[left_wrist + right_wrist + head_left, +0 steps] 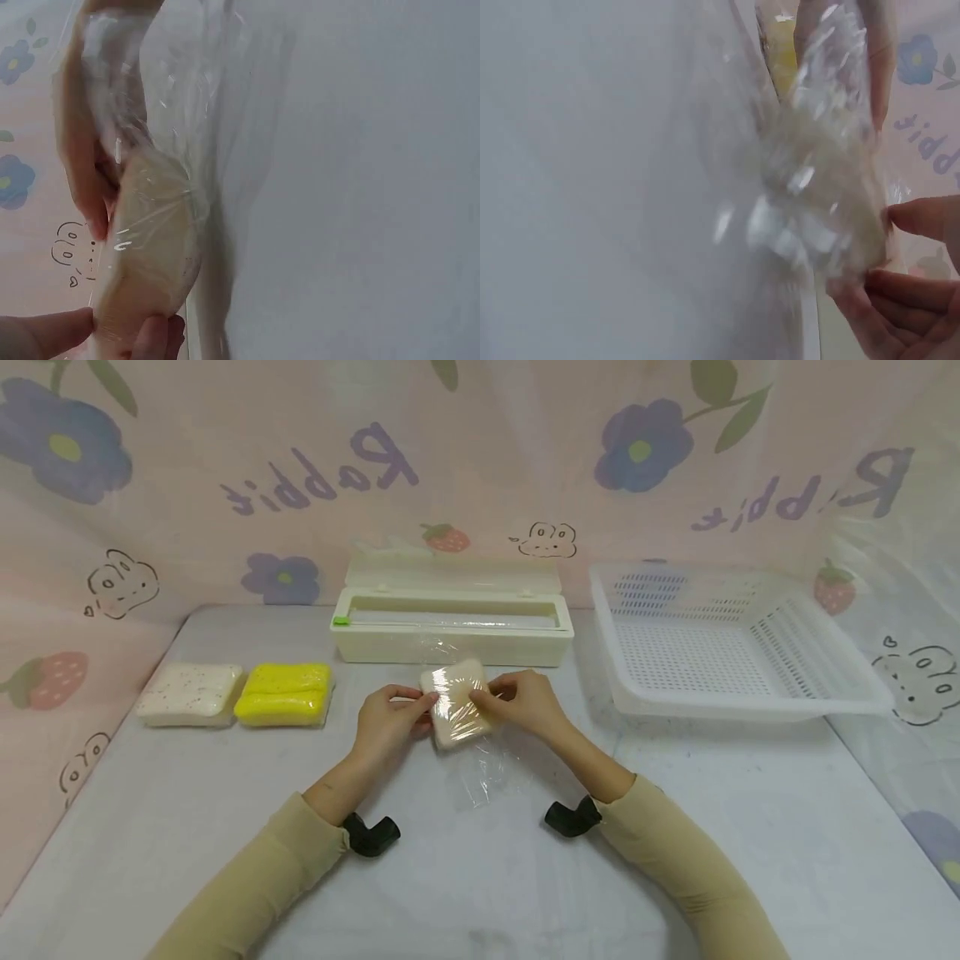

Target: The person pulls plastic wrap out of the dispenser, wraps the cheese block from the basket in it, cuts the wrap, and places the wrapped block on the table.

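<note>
A cream-coloured, rounded block (456,706) is covered in shiny, creased clear cling film. My left hand (384,718) grips its left edge, thumb on top and fingers underneath. At its right edge my right hand (534,700) pinches it the same way. Loose cling film (483,777) hangs from the near side of the block, and another wisp sticks up at the far side. In the left wrist view the wrapped block (154,240) stands on edge with film bunched at its end; the right wrist view is partly blurred.
Behind the hands stands an open white film dispenser box (453,647) with a roll inside. Two wrapped blocks, one speckled white (191,693) and one yellow (285,693), lie at left. A white perforated basket (757,703) stands at right, against the printed curtain (480,460).
</note>
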{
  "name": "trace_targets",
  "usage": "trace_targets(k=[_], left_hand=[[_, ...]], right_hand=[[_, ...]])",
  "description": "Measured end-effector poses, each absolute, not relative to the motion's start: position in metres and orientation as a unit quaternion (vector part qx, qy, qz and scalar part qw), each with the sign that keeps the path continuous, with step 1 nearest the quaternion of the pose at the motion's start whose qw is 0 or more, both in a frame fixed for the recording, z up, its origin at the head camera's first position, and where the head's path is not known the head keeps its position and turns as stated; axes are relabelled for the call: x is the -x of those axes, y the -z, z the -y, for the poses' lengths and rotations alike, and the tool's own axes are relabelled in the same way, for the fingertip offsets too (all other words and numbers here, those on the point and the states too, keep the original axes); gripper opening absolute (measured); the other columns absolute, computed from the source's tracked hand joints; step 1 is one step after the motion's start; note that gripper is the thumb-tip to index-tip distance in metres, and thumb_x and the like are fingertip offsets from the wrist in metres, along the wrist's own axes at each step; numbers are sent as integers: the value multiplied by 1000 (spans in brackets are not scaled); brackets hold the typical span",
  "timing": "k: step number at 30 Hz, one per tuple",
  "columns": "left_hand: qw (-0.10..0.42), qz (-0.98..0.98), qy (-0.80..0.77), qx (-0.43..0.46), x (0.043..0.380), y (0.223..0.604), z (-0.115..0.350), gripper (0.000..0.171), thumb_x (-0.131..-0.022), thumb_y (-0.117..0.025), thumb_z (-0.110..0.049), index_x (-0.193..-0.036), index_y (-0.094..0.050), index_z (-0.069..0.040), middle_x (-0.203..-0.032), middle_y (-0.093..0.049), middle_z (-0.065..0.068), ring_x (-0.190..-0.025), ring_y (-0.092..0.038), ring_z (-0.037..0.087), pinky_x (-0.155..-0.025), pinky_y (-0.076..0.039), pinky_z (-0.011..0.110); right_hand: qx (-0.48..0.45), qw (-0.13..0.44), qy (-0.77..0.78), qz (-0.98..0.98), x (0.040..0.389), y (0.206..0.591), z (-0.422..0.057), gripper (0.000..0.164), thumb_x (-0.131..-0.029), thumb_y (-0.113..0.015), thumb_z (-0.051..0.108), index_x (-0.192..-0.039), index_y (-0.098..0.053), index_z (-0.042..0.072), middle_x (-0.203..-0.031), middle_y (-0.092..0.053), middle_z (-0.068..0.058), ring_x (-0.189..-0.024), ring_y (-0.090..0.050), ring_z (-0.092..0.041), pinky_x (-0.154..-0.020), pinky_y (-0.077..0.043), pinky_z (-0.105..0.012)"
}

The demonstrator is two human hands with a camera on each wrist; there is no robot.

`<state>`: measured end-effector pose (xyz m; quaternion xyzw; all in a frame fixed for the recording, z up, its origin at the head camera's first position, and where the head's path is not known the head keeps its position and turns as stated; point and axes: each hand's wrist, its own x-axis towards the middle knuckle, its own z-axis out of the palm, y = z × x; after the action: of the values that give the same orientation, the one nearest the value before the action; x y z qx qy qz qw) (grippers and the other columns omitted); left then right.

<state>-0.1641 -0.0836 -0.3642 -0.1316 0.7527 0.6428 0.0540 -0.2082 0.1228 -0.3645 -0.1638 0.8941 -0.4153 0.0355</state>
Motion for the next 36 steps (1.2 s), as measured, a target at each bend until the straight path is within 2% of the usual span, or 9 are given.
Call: trace_targets(k=[5, 10, 13, 17, 22, 26, 29, 31, 36], left_hand=[[61, -772, -621, 124, 163, 361, 91, 36, -88, -70, -20, -111, -62, 5, -98, -72, 21, -66, -68, 7, -65, -58, 25], [91, -788, -596, 123, 162, 358, 98, 35, -85, -73, -23, -106, -65, 5, -86, -72, 13, -60, -67, 9, -61, -57, 23], [113, -808, -567, 115, 160, 358, 101, 36, -85, -73, -26, -105, -67, 3, -88, -72, 13, -61, -67, 9, -60, -54, 20], [130, -822, -543, 111, 158, 359, 102, 36, -86, -72, -28, -106, -67, 2, -93, -71, 14, -62, -67, 8, -62, -52, 18], [147, -810, -557, 113, 156, 361, 101, 36, -87, -70, -25, -108, -63, 4, -96, -70, 15, -65, -68, 10, -63, -56, 21], [152, -808, -557, 113, 157, 362, 101, 38, -87, -71, -25, -109, -61, 4, -97, -69, 16, -69, -68, 11, -64, -57, 24], [149, -815, -549, 114, 161, 362, 102, 43, -87, -70, -29, -114, -59, 4, -100, -68, 17, -74, -70, 15, -66, -58, 25], [147, -825, -534, 112, 164, 361, 102, 50, -88, -69, -34, -118, -57, 4, -104, -69, 18, -80, -70, 17, -69, -57, 25], [160, -841, -504, 110, 177, 361, 100, 62, -89, -65, -42, -128, -53, 5, -115, -67, 20, -95, -69, 23, -87, -52, 31]], right_hand=[[128, 88, 451, -879, 196, 364, -127, 35, -83, -71, 37, -95, -74, 5, -86, -74, -7, -72, -68, -13, -64, -52, -25], [104, 143, 472, -863, 185, 363, -129, 34, -81, -73, 38, -91, -75, 5, -78, -74, -6, -65, -69, -14, -63, -53, -26], [103, 161, 466, -864, 180, 366, -130, 34, -81, -72, 40, -88, -75, 7, -74, -73, -3, -64, -69, -13, -64, -52, -25], [101, 172, 476, -856, 175, 369, -129, 32, -82, -73, 38, -86, -74, 6, -72, -73, -4, -62, -69, -14, -63, -53, -25], [100, 181, 498, -842, 175, 373, -129, 31, -83, -74, 33, -87, -72, 2, -71, -72, -6, -62, -68, -15, -59, -57, -30], [86, 186, 475, -855, 178, 373, -130, 34, -82, -74, 38, -89, -71, 5, -70, -70, -4, -59, -66, -14, -59, -56, -29], [68, 183, 478, -856, 185, 374, -131, 40, -81, -75, 40, -98, -70, 4, -79, -71, -7, -63, -67, -15, -63, -55, -28], [57, 176, 486, -854, 191, 374, -130, 45, -82, -74, 39, -108, -67, 3, -89, -72, -9, -71, -68, -15, -67, -54, -27], [47, 175, 476, -861, 206, 377, -124, 48, -85, -70, 41, -118, -66, 6, -110, -70, -9, -91, -62, -15, -72, -50, -24]])
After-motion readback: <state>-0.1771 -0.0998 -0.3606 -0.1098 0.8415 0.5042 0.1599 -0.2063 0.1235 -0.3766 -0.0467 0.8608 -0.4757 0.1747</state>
